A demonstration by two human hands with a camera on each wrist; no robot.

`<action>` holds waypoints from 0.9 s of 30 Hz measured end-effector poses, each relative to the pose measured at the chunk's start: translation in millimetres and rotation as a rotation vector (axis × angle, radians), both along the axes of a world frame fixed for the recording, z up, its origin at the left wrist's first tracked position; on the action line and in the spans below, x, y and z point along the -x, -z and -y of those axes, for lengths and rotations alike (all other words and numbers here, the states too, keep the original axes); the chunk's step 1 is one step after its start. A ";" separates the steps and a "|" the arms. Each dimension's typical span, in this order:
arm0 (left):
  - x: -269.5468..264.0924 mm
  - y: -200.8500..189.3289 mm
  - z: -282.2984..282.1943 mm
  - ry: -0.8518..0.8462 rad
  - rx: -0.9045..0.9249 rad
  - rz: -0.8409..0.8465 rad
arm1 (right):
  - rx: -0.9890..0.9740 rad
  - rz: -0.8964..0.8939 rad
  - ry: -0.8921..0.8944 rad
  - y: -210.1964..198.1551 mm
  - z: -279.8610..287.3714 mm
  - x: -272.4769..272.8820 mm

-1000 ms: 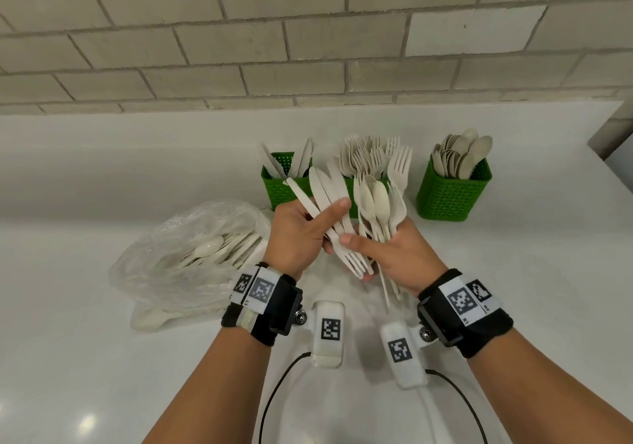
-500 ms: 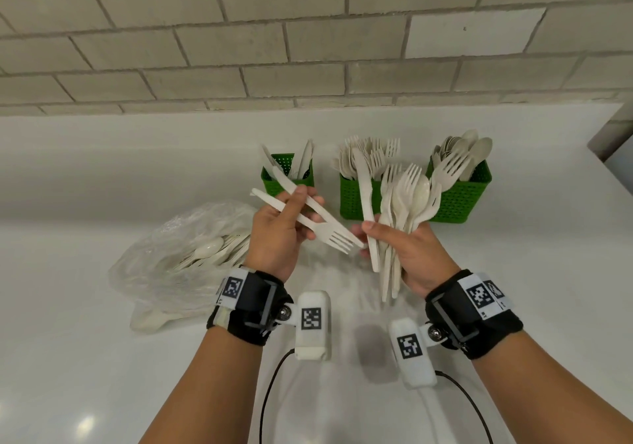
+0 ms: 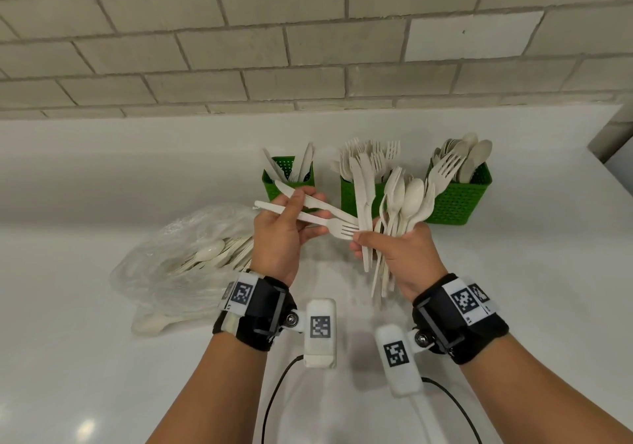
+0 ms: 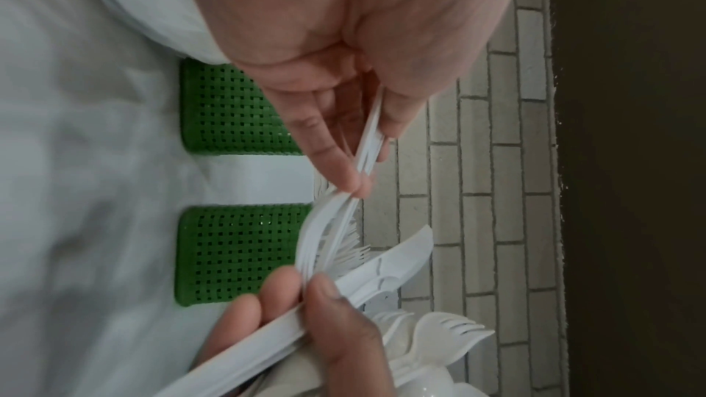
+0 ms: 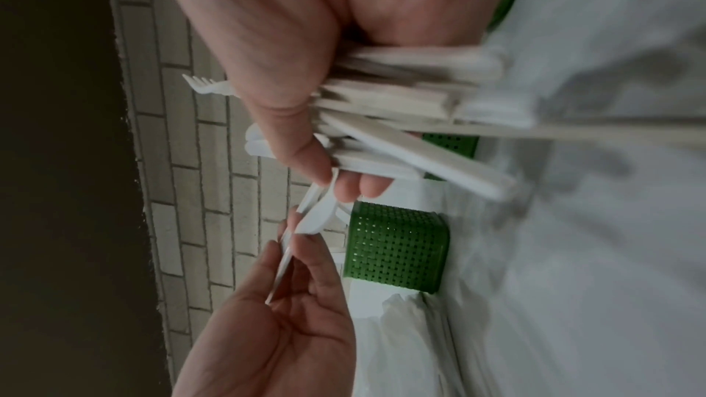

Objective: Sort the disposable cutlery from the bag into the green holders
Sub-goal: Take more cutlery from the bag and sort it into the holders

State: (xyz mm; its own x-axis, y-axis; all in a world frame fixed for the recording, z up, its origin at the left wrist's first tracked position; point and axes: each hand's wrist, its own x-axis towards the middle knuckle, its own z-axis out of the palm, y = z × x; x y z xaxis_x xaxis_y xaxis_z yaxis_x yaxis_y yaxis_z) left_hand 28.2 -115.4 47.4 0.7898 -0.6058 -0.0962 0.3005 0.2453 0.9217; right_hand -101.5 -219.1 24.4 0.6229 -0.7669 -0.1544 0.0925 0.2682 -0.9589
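My left hand (image 3: 308, 215) pinches a white fork (image 3: 337, 227) and a knife (image 3: 286, 190), which lie crosswise, the fork's tines touching the right hand's bundle. My right hand (image 3: 363, 243) grips an upright bundle of mixed cutlery (image 3: 407, 203): knives, spoons and forks. Behind stand three green holders: the left (image 3: 274, 183) with knives, the middle (image 3: 349, 193) with forks, the right (image 3: 459, 200) with spoons. In the left wrist view my left fingers (image 4: 336, 162) squeeze the two thin handles. The right wrist view shows the bundle's handles (image 5: 401, 95) fanned under my palm.
A clear plastic bag (image 3: 178, 258) with more cutlery lies on the white counter (image 3: 102, 358) to the left of my left wrist. A tiled wall (image 3: 308, 49) rises behind the holders. The counter's right edge (image 3: 613, 183) runs close beside the spoon holder.
The left hand has drawn a fork and a knife out of the shared bundle to the left. The right hand has moved right with the rest and now leans toward the spoon holder.
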 end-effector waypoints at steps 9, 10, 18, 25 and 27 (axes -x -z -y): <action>-9.1 1.8 -5.7 -0.162 0.055 -0.036 | 0.154 -0.062 0.181 1.1 19.7 7.3; -14.5 -1.1 -8.6 -0.206 0.056 0.023 | 0.198 -0.078 0.189 -0.3 24.3 9.9; 19.0 9.5 12.3 0.269 -0.297 0.630 | 0.512 -0.036 0.029 -19.8 21.6 3.2; 17.1 32.1 15.2 0.094 -0.152 0.282 | 0.304 -0.020 -0.111 -6.1 19.4 8.8; 15.1 29.5 16.3 0.272 -0.029 0.269 | 0.323 -0.056 -0.254 -3.2 9.6 8.6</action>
